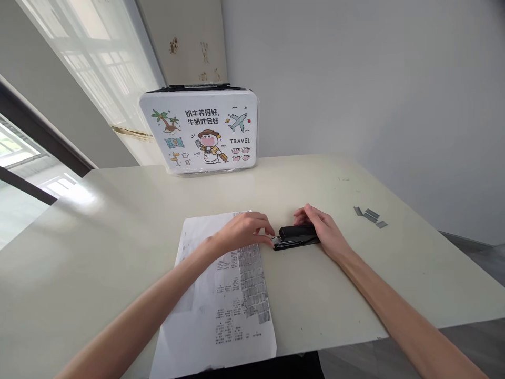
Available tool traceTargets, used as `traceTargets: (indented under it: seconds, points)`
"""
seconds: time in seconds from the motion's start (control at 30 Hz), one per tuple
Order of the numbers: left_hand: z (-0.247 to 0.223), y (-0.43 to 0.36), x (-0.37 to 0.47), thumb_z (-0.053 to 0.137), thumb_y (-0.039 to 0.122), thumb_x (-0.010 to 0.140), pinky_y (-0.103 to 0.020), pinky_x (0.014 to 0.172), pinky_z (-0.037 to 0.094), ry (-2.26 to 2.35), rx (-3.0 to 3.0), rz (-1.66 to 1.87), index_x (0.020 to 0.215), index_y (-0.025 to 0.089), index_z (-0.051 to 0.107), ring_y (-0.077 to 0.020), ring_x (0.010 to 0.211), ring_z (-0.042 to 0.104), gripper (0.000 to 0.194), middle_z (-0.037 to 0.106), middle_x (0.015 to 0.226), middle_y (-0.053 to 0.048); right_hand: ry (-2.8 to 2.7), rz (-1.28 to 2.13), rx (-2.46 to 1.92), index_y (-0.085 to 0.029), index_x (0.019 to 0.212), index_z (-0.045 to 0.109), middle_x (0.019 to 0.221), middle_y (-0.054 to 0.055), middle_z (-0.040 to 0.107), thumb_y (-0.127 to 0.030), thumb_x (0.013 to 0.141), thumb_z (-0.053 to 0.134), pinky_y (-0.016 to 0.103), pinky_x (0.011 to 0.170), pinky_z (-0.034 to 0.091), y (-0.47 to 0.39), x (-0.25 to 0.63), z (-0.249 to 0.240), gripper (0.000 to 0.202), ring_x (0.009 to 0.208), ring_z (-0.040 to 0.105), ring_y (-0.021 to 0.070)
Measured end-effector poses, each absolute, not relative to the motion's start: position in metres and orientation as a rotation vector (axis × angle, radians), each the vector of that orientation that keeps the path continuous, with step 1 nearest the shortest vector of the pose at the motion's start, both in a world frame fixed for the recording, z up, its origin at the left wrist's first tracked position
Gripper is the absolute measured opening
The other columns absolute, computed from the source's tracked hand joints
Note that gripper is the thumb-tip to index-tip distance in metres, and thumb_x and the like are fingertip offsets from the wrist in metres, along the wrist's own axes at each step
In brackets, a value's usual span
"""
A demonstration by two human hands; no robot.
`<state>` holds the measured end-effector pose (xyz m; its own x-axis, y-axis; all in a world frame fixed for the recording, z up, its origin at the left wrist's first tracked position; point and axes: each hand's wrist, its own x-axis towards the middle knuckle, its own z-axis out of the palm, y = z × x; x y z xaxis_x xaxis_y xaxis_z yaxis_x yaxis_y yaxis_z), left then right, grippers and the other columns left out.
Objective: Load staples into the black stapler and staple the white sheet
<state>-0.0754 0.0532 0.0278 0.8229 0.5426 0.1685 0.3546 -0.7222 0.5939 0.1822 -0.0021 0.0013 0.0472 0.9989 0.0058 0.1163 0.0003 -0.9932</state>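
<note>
A black stapler (298, 232) lies on the table just right of a sheaf of printed paper (205, 300). My right hand (321, 226) wraps round its rear end, with the fingers partly hidden behind it. At its front end, my left hand (250, 230) has thumb and fingertips closing on the metal part that shows there; the exact contact is hard to make out. Dense rows of staples (252, 287) cover the paper's right side. My left wrist and forearm cross over the sheaf and hide part of it.
Several strips of staples (371, 215) lie on the pale table (323, 295) to the right, with small bits behind them. A white cartoon-printed case (205, 131) stands upright at the back. A grey wall rises behind, and a curtained window is at left.
</note>
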Motion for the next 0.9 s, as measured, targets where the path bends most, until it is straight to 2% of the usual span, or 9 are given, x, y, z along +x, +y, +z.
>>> traceTargets:
  seconds: [0.17,0.27,0.33,0.43,0.57,0.63,0.73,0.8,0.9]
  points:
    - [0.021,0.059,-0.053,0.075,0.052,0.092,-0.027,0.060,0.035,0.684,2.555,0.455,0.094,0.021,0.074,-0.0149,0.073,0.061,0.032,0.073,0.090,-0.002,-1.297,1.106,-1.320,-0.025,0.088,0.071,0.086,0.004,0.072,-0.077,0.093,0.051,0.035,0.088,0.052,-0.003,0.183,0.003,0.056,0.088,0.067,0.0228]
    - [0.022,0.052,-0.054,0.074,0.051,0.094,-0.027,0.063,0.037,0.769,2.594,0.446,0.096,0.021,0.072,-0.0153,0.074,0.062,0.030,0.073,0.090,-0.001,-1.329,1.100,-1.328,-0.026,0.088,0.071,0.087,0.003,0.071,-0.074,0.095,0.051,0.034,0.087,0.051,-0.005,0.182,0.006,0.052,0.089,0.066,0.0227]
    - [0.027,0.043,-0.063,0.072,0.050,0.095,-0.029,0.069,0.044,0.848,2.618,0.463,0.104,0.021,0.070,-0.0174,0.079,0.065,0.030,0.074,0.094,-0.002,-1.389,1.088,-1.349,-0.026,0.086,0.071,0.088,0.003,0.071,-0.073,0.096,0.052,0.033,0.085,0.050,-0.007,0.181,0.009,0.052,0.090,0.065,0.0231]
    - [0.038,0.018,-0.093,0.069,0.045,0.099,-0.037,0.087,0.052,0.939,2.647,0.491,0.122,0.023,0.066,-0.0233,0.100,0.068,0.032,0.073,0.112,-0.006,-1.463,1.075,-1.394,-0.024,0.081,0.071,0.089,0.003,0.071,-0.071,0.095,0.055,0.033,0.078,0.047,-0.010,0.180,0.014,0.051,0.084,0.061,0.0224]
    - [0.051,-0.048,-0.151,0.063,0.043,0.103,-0.047,0.110,0.050,0.992,2.603,0.423,0.136,0.028,0.061,-0.0268,0.132,0.059,0.037,0.066,0.138,-0.007,-1.452,1.073,-1.425,-0.024,0.078,0.069,0.083,0.003,0.068,-0.070,0.093,0.058,0.032,0.072,0.045,-0.016,0.175,0.018,0.050,0.076,0.056,0.0206]
    - [0.052,-0.088,-0.174,0.068,0.050,0.098,-0.052,0.118,0.045,0.969,2.587,0.324,0.149,0.034,0.052,-0.0306,0.146,0.047,0.056,0.056,0.154,-0.006,-1.463,1.070,-1.439,-0.024,0.077,0.069,0.083,0.003,0.068,-0.070,0.093,0.059,0.032,0.072,0.045,-0.021,0.172,0.019,0.050,0.077,0.056,0.0212]
    - [0.045,-0.138,-0.190,0.077,0.059,0.086,-0.061,0.120,0.041,0.980,2.610,0.207,0.168,0.034,0.021,-0.0398,0.157,0.028,0.103,0.035,0.169,-0.008,-1.488,1.067,-1.486,-0.025,0.076,0.069,0.083,0.003,0.069,-0.071,0.092,0.058,0.032,0.070,0.046,-0.029,0.169,0.018,0.050,0.078,0.057,0.0224]
    - [0.039,-0.157,-0.189,0.080,0.045,0.088,-0.063,0.122,0.036,1.032,2.629,0.194,0.170,0.033,0.009,-0.0406,0.158,0.021,0.109,0.028,0.171,-0.007,-1.495,1.070,-1.525,-0.025,0.076,0.069,0.081,0.003,0.069,-0.072,0.092,0.058,0.032,0.069,0.046,-0.033,0.170,0.016,0.050,0.076,0.057,0.0226]
    - [0.032,-0.167,-0.183,0.069,0.014,0.088,-0.066,0.125,0.028,1.042,2.655,0.164,0.169,0.035,0.011,-0.0388,0.159,0.015,0.102,0.024,0.172,-0.002,-1.517,1.071,-1.553,-0.025,0.078,0.069,0.081,0.003,0.069,-0.071,0.093,0.057,0.032,0.068,0.045,-0.034,0.175,0.014,0.049,0.075,0.057,0.0221]
